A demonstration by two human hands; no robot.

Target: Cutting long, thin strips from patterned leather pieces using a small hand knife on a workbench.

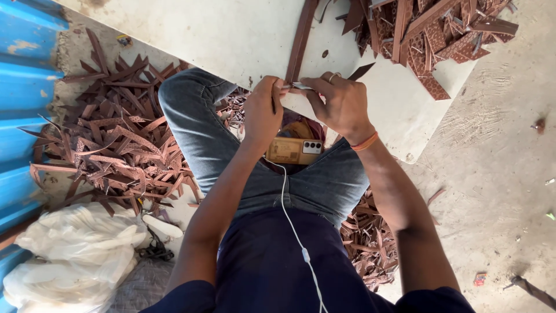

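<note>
The board (231, 35) is matt, pale and scuffed. Around it lie brown leather-like strips (116, 139), some patterned. The jeans (197, 127) below it are denim cloth. Left of it, blue corrugated sheet (23, 87) and glossy plastic bags (75, 249). The floor (498, 174) beside it is rough concrete.

A heap of brown offcuts (116, 145) is seen at nine o'clock, white plastic bags (75, 249) at seven, a blue corrugated sheet (23, 116) along the nine o'clock edge, and a phone (293, 150) at centre.
</note>
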